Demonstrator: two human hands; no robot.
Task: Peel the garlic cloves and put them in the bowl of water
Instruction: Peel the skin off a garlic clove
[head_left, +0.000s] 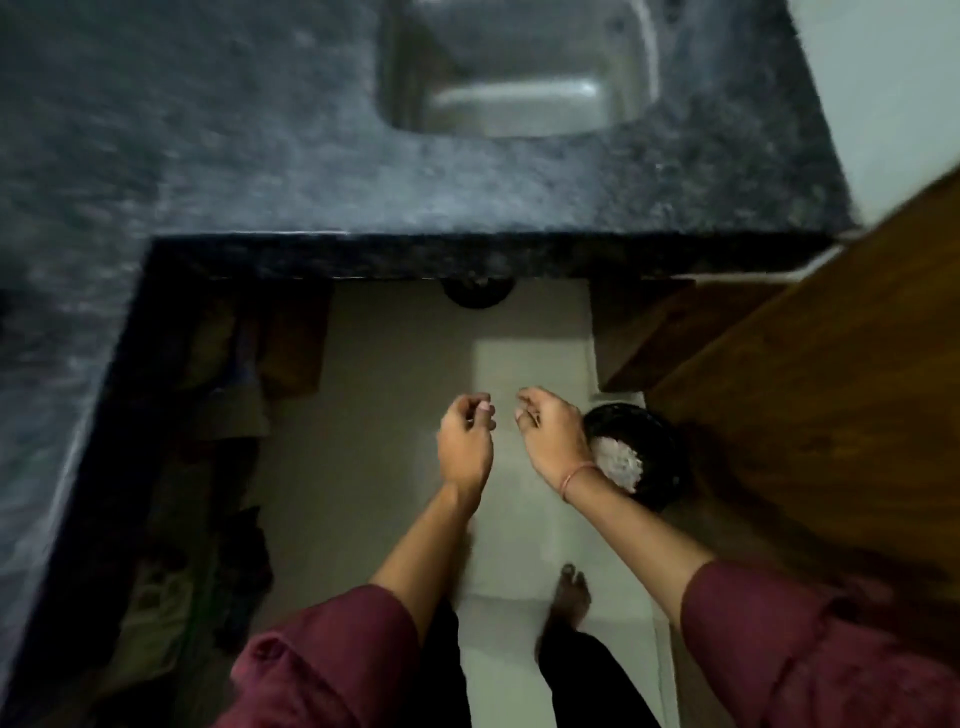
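My left hand (465, 447) and my right hand (550, 441) hang side by side over the pale floor, fingers curled in toward the thumbs. The picture is blurred, so I cannot tell whether either hand pinches something small. Just right of my right wrist, a round black container (657, 441) on the floor holds a heap of white papery bits (618, 465). I cannot make out a garlic clove or a bowl of water.
A dark speckled stone counter (260, 171) wraps the top and left, with a steel sink (519, 109) set in it. A wooden door or cabinet panel (810, 395) stands at the right. Dark cloths (228, 415) lie under the counter at left. My bare foot (569, 597) is on the floor.
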